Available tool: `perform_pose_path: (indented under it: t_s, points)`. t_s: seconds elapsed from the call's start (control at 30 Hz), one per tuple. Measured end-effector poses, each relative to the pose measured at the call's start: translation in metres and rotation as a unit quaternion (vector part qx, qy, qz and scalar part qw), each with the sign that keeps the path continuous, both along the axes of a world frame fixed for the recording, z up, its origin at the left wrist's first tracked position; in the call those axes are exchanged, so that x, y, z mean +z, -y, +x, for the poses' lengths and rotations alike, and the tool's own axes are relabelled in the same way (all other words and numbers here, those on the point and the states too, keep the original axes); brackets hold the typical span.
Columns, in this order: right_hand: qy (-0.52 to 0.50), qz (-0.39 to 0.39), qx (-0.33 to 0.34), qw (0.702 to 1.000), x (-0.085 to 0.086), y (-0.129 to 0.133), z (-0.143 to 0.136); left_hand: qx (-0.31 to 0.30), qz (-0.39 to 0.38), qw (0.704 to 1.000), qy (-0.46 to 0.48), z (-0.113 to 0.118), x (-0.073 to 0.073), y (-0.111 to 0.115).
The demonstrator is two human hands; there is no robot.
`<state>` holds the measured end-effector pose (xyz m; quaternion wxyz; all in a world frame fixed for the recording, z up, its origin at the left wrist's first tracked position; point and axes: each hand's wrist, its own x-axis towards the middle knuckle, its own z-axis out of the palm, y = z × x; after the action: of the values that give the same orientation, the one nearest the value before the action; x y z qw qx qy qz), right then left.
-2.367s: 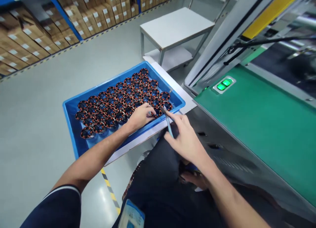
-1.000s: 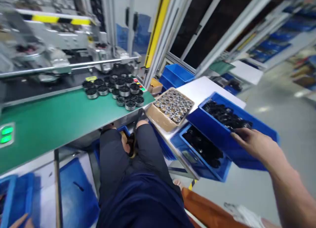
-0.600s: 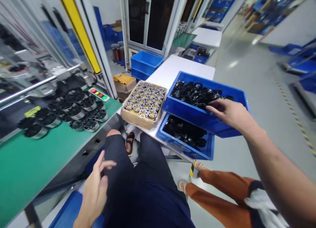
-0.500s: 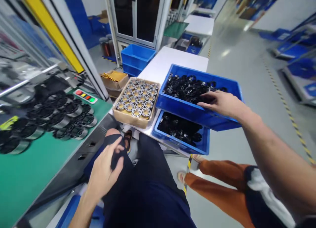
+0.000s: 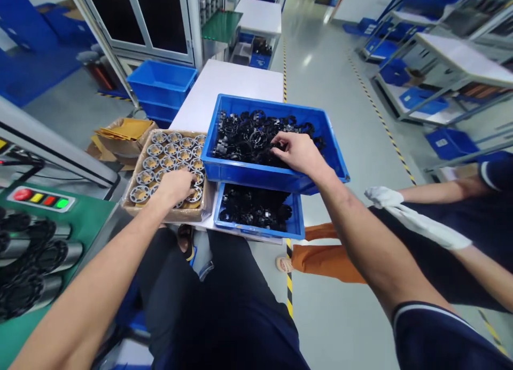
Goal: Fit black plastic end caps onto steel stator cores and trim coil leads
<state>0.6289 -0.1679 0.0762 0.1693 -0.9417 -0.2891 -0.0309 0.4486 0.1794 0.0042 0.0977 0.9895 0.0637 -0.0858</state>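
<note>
My left hand [image 5: 176, 187] reaches into a cardboard box [image 5: 180, 215] with rows of silver metal rings [image 5: 146, 176]. Its fingers are curled down around a ring at the box's right side; the fingertips are partly hidden. My right hand [image 5: 298, 152] is inside the upper blue bin [image 5: 256, 172], which holds a heap of black plastic ring-shaped parts [image 5: 256, 138]. Thumb and fingers pinch at one of these black parts near the bin's front wall. Under it, a second blue bin [image 5: 300, 215] holds more black parts.
A white table [image 5: 244, 81] bears the box and bins. On the left, a green bench [image 5: 94, 215] carries metal cylinders with black tops and a button panel [image 5: 42, 198]. At right stands a person with white gloves [image 5: 425, 223]. Empty blue bins [image 5: 160, 84] are stacked behind.
My left hand has moved from above my lap forward into the box of metal rings. My right hand stays in the upper bin, fingers now more closed. The view has turned right.
</note>
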Motion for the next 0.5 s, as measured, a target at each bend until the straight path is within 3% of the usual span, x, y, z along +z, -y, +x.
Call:
perform_pose_path:
  t_s: [0.13, 0.33, 0.4, 0.43, 0.5]
  points:
    - [0.027, 0.078, -0.034, 0.996, -0.005, -0.002, -0.005, 0.019, -0.057, 0.997, 0.040, -0.009, 0.010, -0.011]
    - [0.048, 0.177, -0.060, 0.981, -0.007, 0.003, 0.006, 0.130, -0.211, 0.954, 0.168, -0.050, 0.049, -0.025]
    - [0.052, 0.188, -0.070, 0.978, -0.008, 0.003, 0.008, 0.166, -0.350, 0.902, 0.189, -0.075, 0.060, -0.018]
    - [0.049, 0.190, -0.076, 0.978, -0.008, 0.002, 0.008, 0.181, -0.444, 0.855, 0.197, -0.089, 0.064, -0.011]
    - [0.042, 0.192, -0.086, 0.977, -0.007, 0.000, 0.004, 0.197, -0.618, 0.734, 0.203, -0.117, 0.068, 0.006]
